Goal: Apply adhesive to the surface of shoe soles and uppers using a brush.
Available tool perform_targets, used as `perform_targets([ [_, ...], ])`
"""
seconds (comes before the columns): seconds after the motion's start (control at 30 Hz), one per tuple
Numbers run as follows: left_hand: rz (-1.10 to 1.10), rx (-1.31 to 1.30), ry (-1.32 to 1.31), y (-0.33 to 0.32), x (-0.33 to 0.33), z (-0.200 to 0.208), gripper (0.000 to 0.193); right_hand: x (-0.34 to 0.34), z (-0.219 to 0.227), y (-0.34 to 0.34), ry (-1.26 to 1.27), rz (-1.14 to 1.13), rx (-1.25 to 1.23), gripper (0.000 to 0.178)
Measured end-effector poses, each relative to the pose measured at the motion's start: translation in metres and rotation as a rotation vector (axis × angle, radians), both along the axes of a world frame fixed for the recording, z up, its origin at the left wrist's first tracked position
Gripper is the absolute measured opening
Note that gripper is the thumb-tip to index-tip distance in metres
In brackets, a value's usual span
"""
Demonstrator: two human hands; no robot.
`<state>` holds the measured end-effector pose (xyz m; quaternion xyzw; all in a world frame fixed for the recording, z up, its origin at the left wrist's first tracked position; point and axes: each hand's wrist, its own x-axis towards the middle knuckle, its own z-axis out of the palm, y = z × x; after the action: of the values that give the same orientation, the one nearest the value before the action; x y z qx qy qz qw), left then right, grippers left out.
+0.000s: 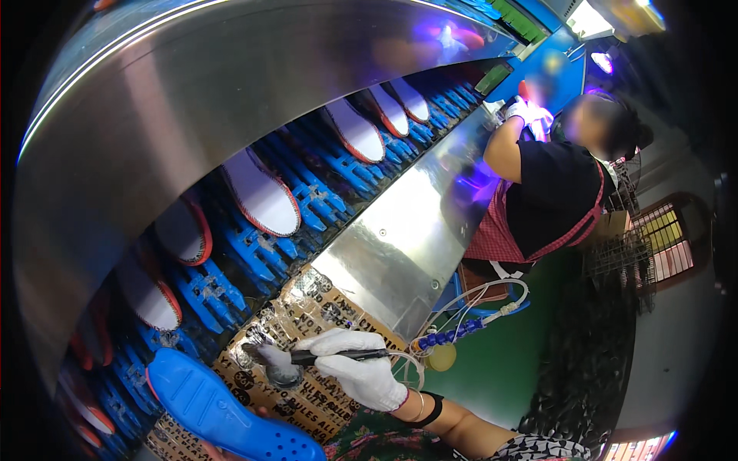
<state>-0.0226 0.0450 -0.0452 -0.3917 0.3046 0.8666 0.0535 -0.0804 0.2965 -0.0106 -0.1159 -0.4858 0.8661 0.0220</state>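
Blue sole (215, 407) nearest cam, approx 7 o'clock, tilted, ridged heel end toward 8; L hand (211, 450) mostly hidden under it, visible fingers gripping its edge. R hand (365, 382), 6 o'clock, white glove, fingers closed round blk-handled brush (304, 357), bristles toward 8, just by dk round cup (284, 376); can't tell if touching. Taped cardboard (338, 310) below. White-bottomed, red-edged shoes (257, 192) on blue rack (207, 296), 8 to 12, under metal hood (192, 92). Co-worker (561, 192) w/ white gloves approx 2-3.
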Motion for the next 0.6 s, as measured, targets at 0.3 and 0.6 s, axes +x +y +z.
perform_targets([
  [0.3,-0.347,0.366,0.477,0.028,0.015,-0.007,0.099,0.03,0.04,-0.013,0.143,0.144,0.103,0.022],
  [0.6,-0.105,0.915,0.452,0.059,0.04,0.037,0.114,0.076,0.075,-0.01,0.445,0.124,0.455,0.023],
])
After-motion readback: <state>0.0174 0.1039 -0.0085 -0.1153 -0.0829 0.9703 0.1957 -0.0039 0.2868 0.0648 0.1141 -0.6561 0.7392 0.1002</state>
